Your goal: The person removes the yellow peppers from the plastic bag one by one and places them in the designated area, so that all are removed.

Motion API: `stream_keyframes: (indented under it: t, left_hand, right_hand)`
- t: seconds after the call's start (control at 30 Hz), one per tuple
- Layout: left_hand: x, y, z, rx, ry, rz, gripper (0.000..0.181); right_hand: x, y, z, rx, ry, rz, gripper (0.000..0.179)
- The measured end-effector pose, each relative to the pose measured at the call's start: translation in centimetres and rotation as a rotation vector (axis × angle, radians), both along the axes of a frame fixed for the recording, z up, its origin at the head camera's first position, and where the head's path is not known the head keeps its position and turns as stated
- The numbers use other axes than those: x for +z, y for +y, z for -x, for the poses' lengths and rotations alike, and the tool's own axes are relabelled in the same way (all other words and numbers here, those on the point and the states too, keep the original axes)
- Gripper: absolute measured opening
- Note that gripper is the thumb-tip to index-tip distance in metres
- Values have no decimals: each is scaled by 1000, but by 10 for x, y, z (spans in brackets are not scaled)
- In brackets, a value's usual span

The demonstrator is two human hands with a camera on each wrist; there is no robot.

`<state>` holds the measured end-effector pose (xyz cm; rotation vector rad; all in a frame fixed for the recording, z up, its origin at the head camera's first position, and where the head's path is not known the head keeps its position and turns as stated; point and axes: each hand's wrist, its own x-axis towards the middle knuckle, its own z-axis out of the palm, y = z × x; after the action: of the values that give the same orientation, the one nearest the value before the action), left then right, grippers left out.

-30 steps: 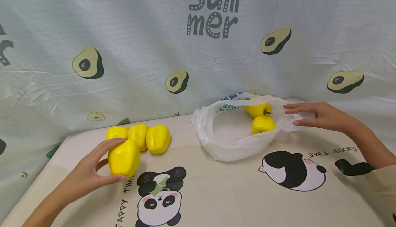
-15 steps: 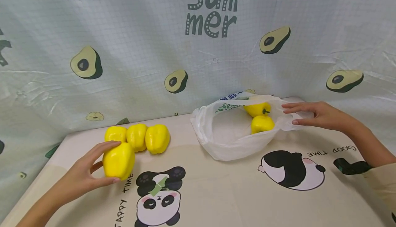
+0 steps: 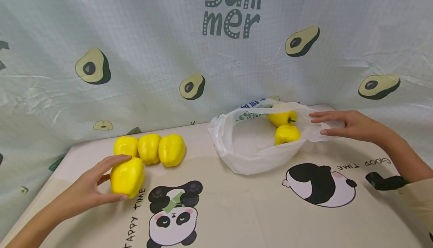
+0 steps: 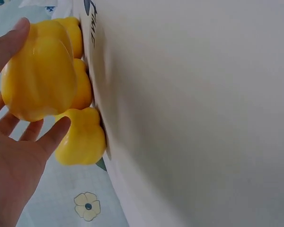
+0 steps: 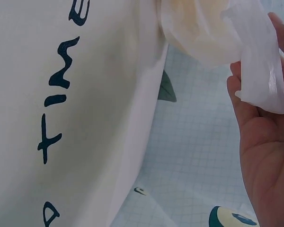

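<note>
At the left of the head view, my left hand (image 3: pixel 86 188) grips a yellow bell pepper (image 3: pixel 127 177) between thumb and fingers, in front of a row of other bell peppers (image 3: pixel 171 150). The left wrist view shows this held pepper (image 4: pixel 40 71) with the row behind it. A white plastic bag (image 3: pixel 252 163) lies on its side at the back, its mouth spread toward me. Two yellow peppers (image 3: pixel 287 134) are inside, near its right wall. My right hand (image 3: pixel 355 126) holds the bag's right edge; in the right wrist view the gathered plastic (image 5: pixel 262 61) lies between thumb and fingers.
The table (image 3: pixel 236 218) has a pale cover with printed pandas and lettering. Behind it hangs a curtain (image 3: pixel 142 52) printed with avocados. A black object (image 3: pixel 385 182) sits by my right wrist, beside the sleeve.
My left hand, with the bell pepper in it, has shifted a little left and toward me. The right hand stays at the bag's edge, and the bag looks the same.
</note>
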<state>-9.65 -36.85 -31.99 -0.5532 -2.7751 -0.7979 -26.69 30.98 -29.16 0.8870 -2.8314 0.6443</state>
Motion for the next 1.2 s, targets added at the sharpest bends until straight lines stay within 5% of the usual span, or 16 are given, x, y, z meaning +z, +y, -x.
stream_keyframes:
  t: [0.23,0.7,1.2]
  left_hand:
    - [-2,-7,1,54,-38,57,89]
    - [-7,-19,2,32,-41,42,87]
    - [-3,-34,0,-75,-24,20,86]
  right_hand:
    - [-3,-1,0,-18,4,20,45]
    - [-5,-1,0,-18,-1,38,45]
    - [-6,1,2,-35,-12,24,45]
